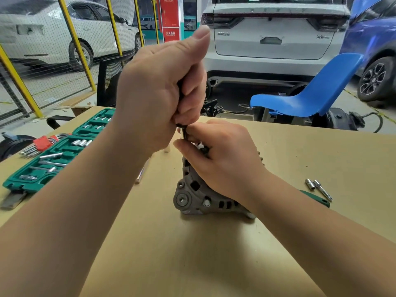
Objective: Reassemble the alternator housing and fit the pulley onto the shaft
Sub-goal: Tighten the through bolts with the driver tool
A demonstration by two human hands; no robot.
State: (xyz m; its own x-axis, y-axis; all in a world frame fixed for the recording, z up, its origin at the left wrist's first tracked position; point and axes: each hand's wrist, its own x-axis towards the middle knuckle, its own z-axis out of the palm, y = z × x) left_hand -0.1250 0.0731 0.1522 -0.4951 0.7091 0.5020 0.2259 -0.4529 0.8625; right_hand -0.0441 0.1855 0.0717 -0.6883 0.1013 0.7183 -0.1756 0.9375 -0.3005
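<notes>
Alternator [199, 189] is sitting upright mid-table [300, 151], grey housing facing the camera. Left hand [158, 93] is fisting a dark tool handle [182, 129] vertically over the top of the unit, thumb sticking up. Right hand [222, 155] is wrapping over the top end, fingertips pinching near the tool tip; the part under them is hidden. Green socket case [53, 159] is lying open at left, two loose sockets [317, 187] at right.

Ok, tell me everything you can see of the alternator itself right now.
The alternator is a grey, cast-metal-looking housing with vent slots, a round mounting lug and a bright bolt head low on its side. It stands upright on the tan table. The right hand covers its top; the left hand grips a dark-handled tool above. The pulley is hidden.
</notes>
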